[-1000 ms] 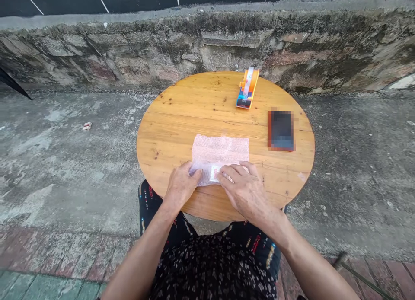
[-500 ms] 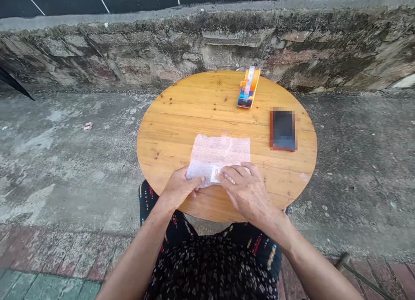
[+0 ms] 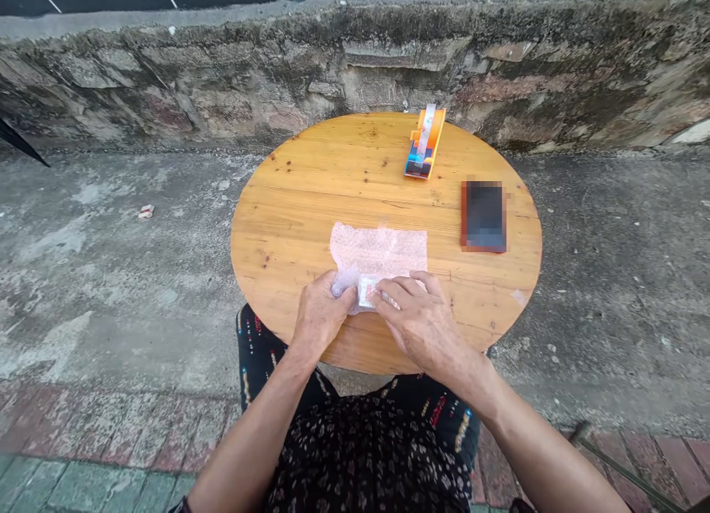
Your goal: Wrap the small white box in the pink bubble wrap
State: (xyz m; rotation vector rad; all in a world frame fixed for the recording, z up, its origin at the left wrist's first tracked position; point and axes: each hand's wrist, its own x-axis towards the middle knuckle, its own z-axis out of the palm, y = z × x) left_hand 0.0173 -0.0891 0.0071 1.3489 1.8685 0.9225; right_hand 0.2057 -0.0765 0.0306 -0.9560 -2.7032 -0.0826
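A pinkish sheet of bubble wrap [image 3: 382,248] lies on the round wooden table [image 3: 299,202], its near edge toward me. On its near part rests a small white box with red marks [image 3: 365,292], partly hidden under my fingers. My left hand [image 3: 325,306] pinches the bubble wrap's near left corner between thumb and fingers, bunching it up beside the box. My right hand [image 3: 416,313] is laid over the box with its fingers bent, pressing it and the wrap beneath. Most of the box's right side is covered.
An orange and blue tape dispenser [image 3: 425,143] stands at the table's far side. A dark, pixelated rectangular thing with a red edge [image 3: 484,217] lies at the right. Behind the table runs a low stone wall [image 3: 222,92].
My left hand has drawn the near left corner of the bubble wrap inward and crumpled it toward the box. My right hand stays on the box. The view has shifted slightly.
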